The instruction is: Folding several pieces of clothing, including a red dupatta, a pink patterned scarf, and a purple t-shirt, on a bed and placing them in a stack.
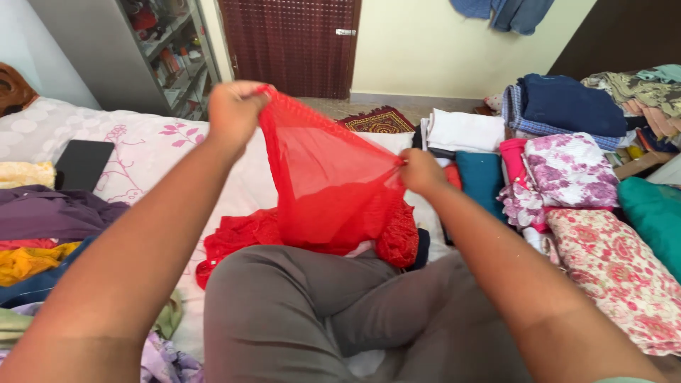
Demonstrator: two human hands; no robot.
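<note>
Grey-trousered knees [319, 312] below; both grips, left hand [233, 110], right hand [420, 171], pinch red cloth [323, 177] stretched between.

One flat black screen [83, 164], a dark rectangle, lying on the white flowery bed sheet [142, 152] at nine o'clock, small colourful boxes and bottles on the grey shelf [174, 67] at eleven o'clock, too blurry to tell apart
</note>
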